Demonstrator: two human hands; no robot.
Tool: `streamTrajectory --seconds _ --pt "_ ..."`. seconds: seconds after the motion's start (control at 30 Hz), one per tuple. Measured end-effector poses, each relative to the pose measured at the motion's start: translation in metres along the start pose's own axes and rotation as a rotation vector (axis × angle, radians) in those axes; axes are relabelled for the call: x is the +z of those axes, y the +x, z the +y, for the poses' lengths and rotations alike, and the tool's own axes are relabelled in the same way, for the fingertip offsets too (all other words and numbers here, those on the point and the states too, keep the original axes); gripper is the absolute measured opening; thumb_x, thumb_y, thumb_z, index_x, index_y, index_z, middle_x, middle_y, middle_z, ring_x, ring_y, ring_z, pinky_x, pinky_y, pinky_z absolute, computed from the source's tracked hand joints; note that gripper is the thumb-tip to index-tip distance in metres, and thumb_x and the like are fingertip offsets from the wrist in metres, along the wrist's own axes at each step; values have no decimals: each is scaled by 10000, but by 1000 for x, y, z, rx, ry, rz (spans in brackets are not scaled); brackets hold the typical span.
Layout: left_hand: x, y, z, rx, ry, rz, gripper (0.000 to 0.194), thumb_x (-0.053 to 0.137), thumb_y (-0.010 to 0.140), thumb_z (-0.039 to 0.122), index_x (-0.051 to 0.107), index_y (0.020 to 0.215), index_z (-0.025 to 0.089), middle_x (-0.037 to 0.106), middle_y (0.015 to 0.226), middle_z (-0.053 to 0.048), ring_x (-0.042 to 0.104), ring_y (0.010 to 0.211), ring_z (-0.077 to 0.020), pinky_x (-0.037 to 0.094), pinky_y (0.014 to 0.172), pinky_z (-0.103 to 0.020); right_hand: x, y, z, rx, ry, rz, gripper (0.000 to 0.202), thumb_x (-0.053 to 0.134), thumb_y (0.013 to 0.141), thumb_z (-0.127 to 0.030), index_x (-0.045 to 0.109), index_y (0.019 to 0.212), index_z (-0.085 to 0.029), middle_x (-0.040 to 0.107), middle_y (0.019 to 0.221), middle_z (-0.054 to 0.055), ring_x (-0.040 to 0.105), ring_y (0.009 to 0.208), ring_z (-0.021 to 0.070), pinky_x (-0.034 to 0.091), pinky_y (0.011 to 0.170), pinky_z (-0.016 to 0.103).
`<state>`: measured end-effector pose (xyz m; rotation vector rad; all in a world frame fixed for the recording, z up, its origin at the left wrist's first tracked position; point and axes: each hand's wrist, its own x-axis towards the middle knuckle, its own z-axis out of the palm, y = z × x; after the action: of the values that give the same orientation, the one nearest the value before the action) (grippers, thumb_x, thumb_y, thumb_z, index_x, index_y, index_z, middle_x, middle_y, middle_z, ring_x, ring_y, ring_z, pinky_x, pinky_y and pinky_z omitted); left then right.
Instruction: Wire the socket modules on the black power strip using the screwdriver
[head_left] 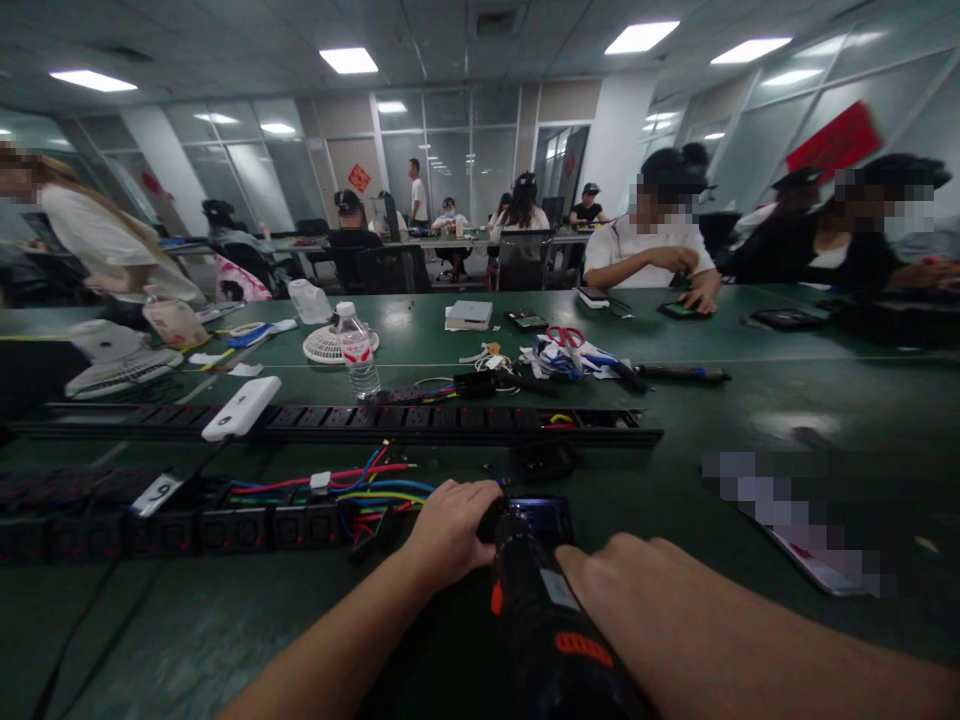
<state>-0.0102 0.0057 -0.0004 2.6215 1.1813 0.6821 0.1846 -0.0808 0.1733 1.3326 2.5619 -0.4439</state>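
Down at the bottom centre of the frame, your left hand (450, 530) is curled shut, its fingers folded over the near end of a black power strip (247, 520) where red, blue and yellow wires (375, 485) spill out of the open casing. Your right hand (637, 590) comes in from the lower right and is wrapped around the black electric screwdriver (536, 610), its fingers closed on the body just above the orange grip ridges; the tool points away from you, toward the strip's end beside your left knuckles, though the tip itself is hidden. The strip lies on the green table (712, 390), running off to the left edge of the frame. Just beyond it, a longer black socket rail (420, 422) stretches across the middle, with a white box (241, 408) resting on it at left. A water bottle (356, 350) stands upright behind the rail.
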Motion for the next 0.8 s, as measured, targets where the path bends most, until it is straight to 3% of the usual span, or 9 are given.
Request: streamTrajectory --seconds 0.07,0.17,0.23,0.4,0.57,0.63,0.7,0.8 --pt "0 -1 0 6 -3 11 403 641 807 284 549 1191 202 662 1240 -92 637 1090 -253 446 843 -369 -3 -2 0 27 57 -34 359 718 749 -379 659 1045 -184 637 930 58 626 790 273 527 686 394" --pt "-1 -1 1 18 1 34 382 635 817 311 558 1172 194 672 1220 -94 648 1053 -259 444 834 -376 -4 -3 3 83 107 -113 625 747 672 -507 628 1179 -162 617 1026 105 616 841 307 546 739 455" --pt "0 -1 1 23 10 50 382 640 817 331 562 1164 190 674 1214 -96 653 1031 -259 444 832 -378 -5 -3 2 111 90 -174 746 757 656 -511 596 1272 -122 610 1060 140 609 874 324 544 788 487" --pt "2 0 0 23 24 50 393 657 803 359 571 1150 194 675 1195 -101 656 1011 -248 446 834 -367 -8 -3 -4 137 66 -231 838 774 646 -477 547 1356 -95 584 1150 174 588 965 358 518 893 545" --pt "1 0 0 3 17 29 424 676 771 348 578 1157 202 669 1212 -100 648 1033 -262 448 849 -373 -9 1 -14 185 29 -270 717 733 725 -398 547 1359 -119 595 1150 155 604 962 349 529 892 552" --pt "1 0 0 3 13 35 427 680 762 348 580 1152 204 671 1212 -93 650 1027 -263 450 844 -374 -9 1 -16 177 16 -294 806 774 672 -417 536 1366 -82 591 1157 176 600 963 373 518 903 574" --pt "1 0 0 8 12 44 426 678 763 348 581 1151 202 671 1210 -91 652 1022 -259 450 843 -371 -8 0 -17 174 41 -254 813 792 625 -400 564 1334 -73 606 1111 189 606 933 384 530 874 561" --pt "2 0 -1 12 20 52 430 682 761 351 583 1150 198 669 1209 -99 652 1022 -257 451 850 -373 0 -4 -15 145 121 -21 633 735 663 -392 625 1229 -131 638 931 159 623 858 345 559 775 441"
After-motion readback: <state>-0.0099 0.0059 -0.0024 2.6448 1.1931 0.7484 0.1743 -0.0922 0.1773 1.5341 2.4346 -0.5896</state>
